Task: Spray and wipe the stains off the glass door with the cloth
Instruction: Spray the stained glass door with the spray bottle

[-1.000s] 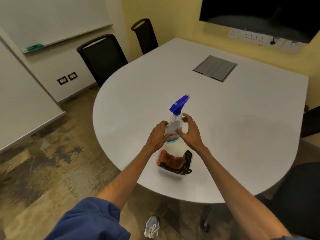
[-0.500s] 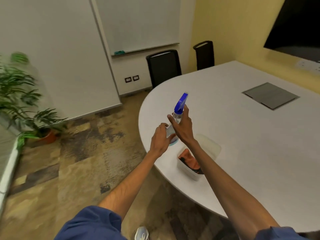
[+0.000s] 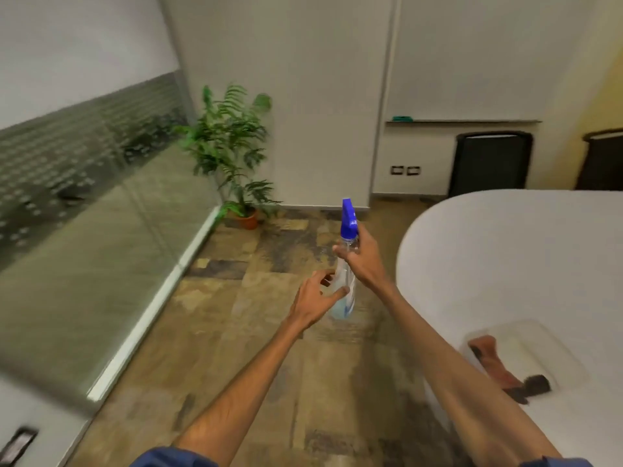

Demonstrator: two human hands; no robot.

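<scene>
With the glass door point(image 3: 84, 264) at the left and the cloth point(image 3: 502, 369) in a tray near the table point(image 3: 505, 251) edge, the right hand point(image 3: 362, 261) grips the spray bottle point(image 3: 347, 264) neck, left hand point(image 3: 315, 299) half-open beside its base: carrying step; next, aim at the stains.

The one head-worn camera is looking forward and down over both forearms, facing the floor point(image 3: 256, 332), a potted plant point(image 3: 232, 156) and what seems a blurred glass wall point(image 3: 84, 203) leftward, with the table point(image 3: 505, 251) edging in at right
</scene>
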